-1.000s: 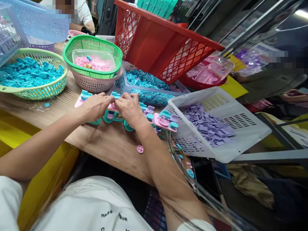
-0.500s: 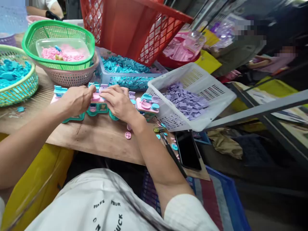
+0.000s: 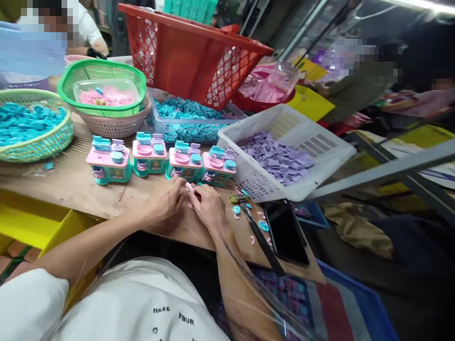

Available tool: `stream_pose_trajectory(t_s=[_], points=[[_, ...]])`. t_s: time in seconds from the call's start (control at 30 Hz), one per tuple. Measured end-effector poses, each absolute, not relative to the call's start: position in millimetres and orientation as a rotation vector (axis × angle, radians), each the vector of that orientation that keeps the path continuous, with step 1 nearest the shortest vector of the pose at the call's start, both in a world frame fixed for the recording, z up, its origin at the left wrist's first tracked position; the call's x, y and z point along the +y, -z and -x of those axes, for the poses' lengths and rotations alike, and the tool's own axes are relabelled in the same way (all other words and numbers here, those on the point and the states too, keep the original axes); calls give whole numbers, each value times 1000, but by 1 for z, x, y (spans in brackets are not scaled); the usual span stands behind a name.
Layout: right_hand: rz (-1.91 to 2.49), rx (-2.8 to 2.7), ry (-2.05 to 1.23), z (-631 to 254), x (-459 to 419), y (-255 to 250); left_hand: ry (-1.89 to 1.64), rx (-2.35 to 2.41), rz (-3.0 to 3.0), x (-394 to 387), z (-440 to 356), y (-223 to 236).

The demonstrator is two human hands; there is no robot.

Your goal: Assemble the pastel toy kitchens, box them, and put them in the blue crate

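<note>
My left hand [image 3: 169,201] and my right hand [image 3: 210,206] meet low over the wooden table, fingers closed together around a small pink plastic piece [image 3: 189,187]. Its shape is mostly covered by the fingertips. Another bit of pink [image 3: 191,205] shows beneath them. Just beyond stands a row of several toy kitchen units with teal bodies and pink tops. The leftmost unit [image 3: 108,161] has a bare pink patch on its top, while the unit beside it [image 3: 149,154] carries a pink oval basin there. Blue and purple parts stand up along the backs.
Right of my hands lie a black-handled tool [image 3: 261,237], loose small parts and a phone [image 3: 286,232]. A tilted white basket [image 3: 284,189] holds purple pieces. Behind are a red basket [image 3: 185,57], a clear bin [image 3: 192,130] of blue parts and a green basket [image 3: 103,110]. A co-worker sits at upper left.
Both hands have left the tops of the toy units and come down toward me, onto the table in front. They now pinch a small pink piece. The whole row of units is uncovered.
</note>
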State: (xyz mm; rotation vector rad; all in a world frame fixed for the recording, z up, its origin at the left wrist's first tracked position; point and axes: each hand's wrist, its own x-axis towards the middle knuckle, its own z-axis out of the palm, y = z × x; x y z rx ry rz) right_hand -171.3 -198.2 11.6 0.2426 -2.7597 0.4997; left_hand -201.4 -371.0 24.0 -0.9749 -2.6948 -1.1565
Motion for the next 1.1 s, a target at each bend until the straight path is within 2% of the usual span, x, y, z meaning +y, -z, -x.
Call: stream_pose_trajectory(t_s=[0.1,0.2,0.37,0.57,0.7,0.97,1.1], points=[[-557,-2510,-509,168,-207,-22,1701,-2632,616,-399,194,-40],[-758,-2374,-409,169,-224,-30,1948,-2544,379,-432,188,-52],[-953,-2291,-385,175,-252,-32,1997,-2445,252,-458,185,-55],[-1055,-2263,-436,177,-271,-46,1894,-2380,327,-474,191,-55],[-1101,-2227,-424,180,-290,-55,1962,-2362,365,-492,194,-63],[-1206,-2181,-507,180,-320,-58,2039,-2325,686,-537,190,-78],[-1145,-2283,-426,202,-344,-63,1858,-2317,497,-559,200,-70]])
